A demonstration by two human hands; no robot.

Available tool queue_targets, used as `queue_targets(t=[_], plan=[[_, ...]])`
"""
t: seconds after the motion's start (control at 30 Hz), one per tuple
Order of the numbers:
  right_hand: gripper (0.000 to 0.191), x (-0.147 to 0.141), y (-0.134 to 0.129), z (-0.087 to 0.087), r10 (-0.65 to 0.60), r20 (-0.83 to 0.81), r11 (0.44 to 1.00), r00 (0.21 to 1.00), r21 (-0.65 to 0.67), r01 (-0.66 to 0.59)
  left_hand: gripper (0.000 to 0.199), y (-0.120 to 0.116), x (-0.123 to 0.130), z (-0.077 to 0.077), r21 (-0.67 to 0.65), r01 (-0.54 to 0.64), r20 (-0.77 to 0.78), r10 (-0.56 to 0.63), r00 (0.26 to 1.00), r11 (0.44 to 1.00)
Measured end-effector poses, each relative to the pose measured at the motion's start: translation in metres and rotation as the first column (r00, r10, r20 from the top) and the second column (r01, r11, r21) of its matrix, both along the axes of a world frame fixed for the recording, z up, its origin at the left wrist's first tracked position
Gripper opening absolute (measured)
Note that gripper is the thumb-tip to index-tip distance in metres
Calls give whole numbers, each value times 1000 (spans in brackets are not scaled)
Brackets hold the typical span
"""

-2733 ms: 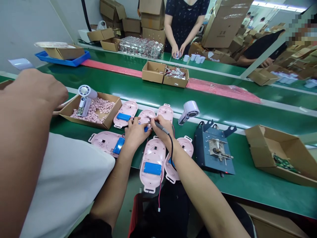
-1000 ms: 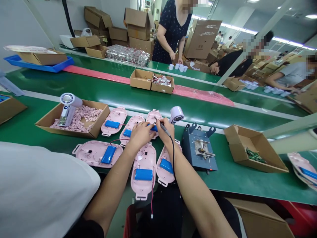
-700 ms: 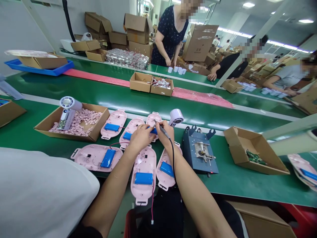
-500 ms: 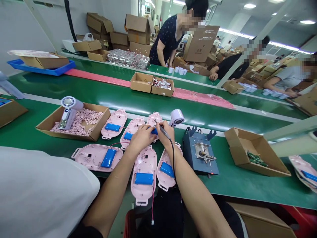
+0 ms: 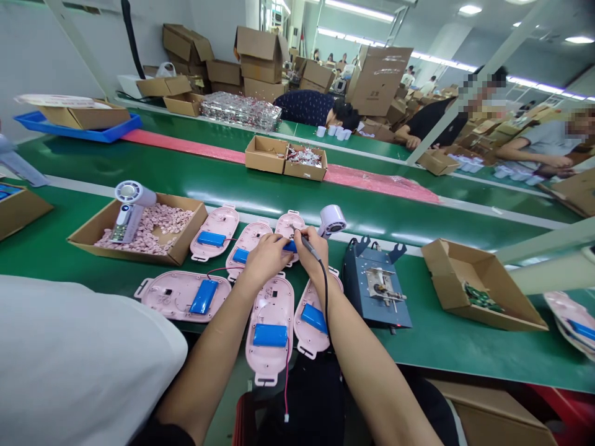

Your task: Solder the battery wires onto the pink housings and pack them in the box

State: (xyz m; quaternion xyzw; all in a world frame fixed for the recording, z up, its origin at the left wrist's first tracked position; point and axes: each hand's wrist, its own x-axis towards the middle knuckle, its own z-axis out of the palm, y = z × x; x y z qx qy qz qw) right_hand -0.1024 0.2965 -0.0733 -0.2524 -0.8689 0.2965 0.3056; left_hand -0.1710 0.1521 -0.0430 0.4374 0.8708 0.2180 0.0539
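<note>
In my right hand (image 5: 312, 248) is a soldering iron (image 5: 308, 248) with a black cord, its tip over the far pink shell (image 5: 289, 220). My left hand (image 5: 267, 257) lies at that shell's near left side, fingertips by its blue battery (image 5: 290, 246); whether they pinch anything is too small to tell. Several more pink shells with blue batteries lie around my hands, one (image 5: 270, 365) at the table edge with a red wire hanging down. A blue-grey soldering machine (image 5: 376, 288) stands to the right.
Left is a carton (image 5: 186, 238) of small pink parts with a handheld fan (image 5: 127, 214) on it. Another fan (image 5: 331, 220) stands beyond my right hand. A carton (image 5: 483, 285) with green boards sits right. People work across the belt.
The person across the belt has bent down low over the far table. Two people at the right have shifted their arms. My hands have barely moved.
</note>
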Motion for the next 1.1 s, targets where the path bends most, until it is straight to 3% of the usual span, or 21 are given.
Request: queue_targets(t=[0.87,1.0,1.1], plan=[[24,-1,-5,5,-2,-37,999,999,-54,0,42,-3,0,2,-3,9,6,-9,1000,1000],[30,13,-20,35,-38,-104,997,994,-71,31,43,-4,0,4,-8,16,5,-15,1000,1000],[31,67,-33,78,-36,-252,999,967,-11,34,43,-5,0,3,-14,23,2,-23,1000,1000]])
